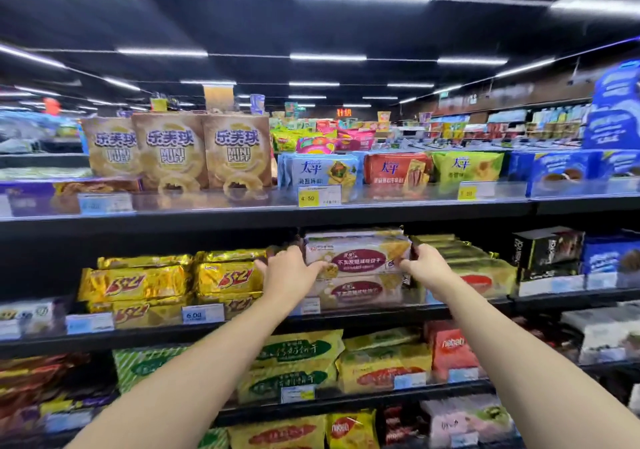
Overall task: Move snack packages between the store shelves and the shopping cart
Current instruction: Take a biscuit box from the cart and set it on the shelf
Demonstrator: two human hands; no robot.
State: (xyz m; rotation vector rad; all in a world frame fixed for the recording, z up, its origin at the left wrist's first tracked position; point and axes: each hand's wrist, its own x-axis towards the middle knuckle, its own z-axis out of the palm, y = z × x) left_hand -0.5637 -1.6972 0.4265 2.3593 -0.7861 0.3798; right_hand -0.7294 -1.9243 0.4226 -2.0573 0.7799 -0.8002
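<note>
The left forearm (194, 372) and right forearm (519, 355) stretched toward the middle shelf (138, 339) — the left hand (289, 268) gripped one end of a pale cracker package (360, 253), the right hand (427, 265) the other. It lay atop a matching pack (356, 289) near the shelf's front edge.

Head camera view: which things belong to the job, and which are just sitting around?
In the job: left hand, right hand, maroon-label cracker pack they grip at both ends.
Just there: gold 3+2 packs, Mini Puff bags, yellow price tag.
</note>
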